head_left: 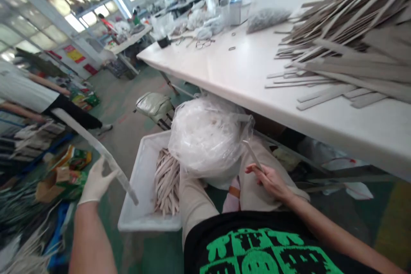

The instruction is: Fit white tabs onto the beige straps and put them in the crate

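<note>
Out to the left, my left hand [98, 180] wears a white glove and pinches a long pale strip [93, 142] near its lower part. The strip runs slanting, its lower end above the edge of a white plastic bin [132, 205]. Inside the bin lies a heap of beige strips [167, 180]. My bare right hand [268, 180] is over my right thigh, its fingers closed on a thin, flat metal tool [252, 154] pointing up and left. Between my knees rests a clear plastic bag [208, 137] of whitish material.
A white table [237, 72] stands ahead and right, bearing a large pile of grey-brown strips [349, 51] and a bag [269, 13] of small dark pieces. Behind the bin is a covered stool [154, 106]. At far left a person [28, 90] stands near cartons [61, 180].
</note>
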Available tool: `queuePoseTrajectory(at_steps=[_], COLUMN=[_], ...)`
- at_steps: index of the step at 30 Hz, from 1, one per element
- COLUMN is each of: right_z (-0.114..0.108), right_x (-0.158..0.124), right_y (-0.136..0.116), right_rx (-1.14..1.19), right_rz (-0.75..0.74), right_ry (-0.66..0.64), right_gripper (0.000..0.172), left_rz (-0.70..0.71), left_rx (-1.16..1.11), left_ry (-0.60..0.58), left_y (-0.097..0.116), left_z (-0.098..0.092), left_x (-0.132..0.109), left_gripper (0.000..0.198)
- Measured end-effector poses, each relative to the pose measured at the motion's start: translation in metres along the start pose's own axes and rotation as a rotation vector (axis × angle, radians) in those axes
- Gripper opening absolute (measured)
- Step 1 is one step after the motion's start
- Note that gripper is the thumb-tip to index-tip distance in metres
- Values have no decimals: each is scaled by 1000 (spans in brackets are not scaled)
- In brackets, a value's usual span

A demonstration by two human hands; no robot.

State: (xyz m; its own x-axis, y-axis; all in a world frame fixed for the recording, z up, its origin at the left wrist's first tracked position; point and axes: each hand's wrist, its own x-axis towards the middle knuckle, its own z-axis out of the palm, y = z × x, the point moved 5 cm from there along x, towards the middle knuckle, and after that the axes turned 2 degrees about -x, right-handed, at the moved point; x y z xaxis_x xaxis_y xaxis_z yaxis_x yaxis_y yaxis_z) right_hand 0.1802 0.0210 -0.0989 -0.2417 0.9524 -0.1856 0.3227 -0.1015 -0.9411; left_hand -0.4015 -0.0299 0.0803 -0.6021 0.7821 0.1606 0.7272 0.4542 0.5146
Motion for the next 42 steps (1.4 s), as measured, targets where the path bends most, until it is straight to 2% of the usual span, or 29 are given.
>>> queuePoseTrajectory(at_steps=[2, 4, 7, 10, 13, 15, 17, 20, 22, 25, 30, 33, 36, 39, 42], right_z=[0, -1, -2, -6, -10, -12, -13, -12, -12, -12, -13, -13, -6, 16, 51], right_x=[4, 6, 7, 8, 9, 10, 10, 11, 11, 12, 12, 13, 17, 22, 23], right_y=[6, 10, 13, 11, 9, 8, 7, 7, 7, 7, 7, 7, 4, -6, -25], right_rx=[17, 32, 74, 123, 143, 161, 193, 233, 251, 258, 248, 229, 202, 237, 376], right_rz=[-26, -39, -27, -14, 1, 1, -3, 2, 5, 8, 25, 26, 72, 142, 182], right_ry=[15, 37, 60, 86, 111, 113, 105, 96, 103, 108, 116, 110, 42, -126, -329], right_gripper=[52, 49, 48, 52, 58, 59, 59, 60, 60, 59, 55, 55, 55, 57, 62], left_rz=[-5, 80, 255, 408, 521, 561, 596, 594, 553, 520, 574, 611, 647, 617, 560], left_rx=[305, 371, 334, 359, 356, 370, 387, 397, 391, 357, 274, 205, 89, -23, -104], left_ry=[-26, -71, -125, -153, -225, -296, -347, -355, -345, -287, -118, -52, -54, -115, -161], left_y=[6, 32, 98, 171, 222, 237, 239, 232, 225, 219, 212, 206, 198, 186, 173], left_z=[33, 72, 129, 181, 233, 266, 293, 313, 315, 302, 249, 213, 187, 172, 166], left_x=[20, 31, 28, 9, -16, -31, -43, -52, -52, -49, -61, -91, -131, -166, -191], left_gripper=[80, 76, 68, 60, 50, 50, 51, 32, 22, 23, 19, 23, 27, 29, 29])
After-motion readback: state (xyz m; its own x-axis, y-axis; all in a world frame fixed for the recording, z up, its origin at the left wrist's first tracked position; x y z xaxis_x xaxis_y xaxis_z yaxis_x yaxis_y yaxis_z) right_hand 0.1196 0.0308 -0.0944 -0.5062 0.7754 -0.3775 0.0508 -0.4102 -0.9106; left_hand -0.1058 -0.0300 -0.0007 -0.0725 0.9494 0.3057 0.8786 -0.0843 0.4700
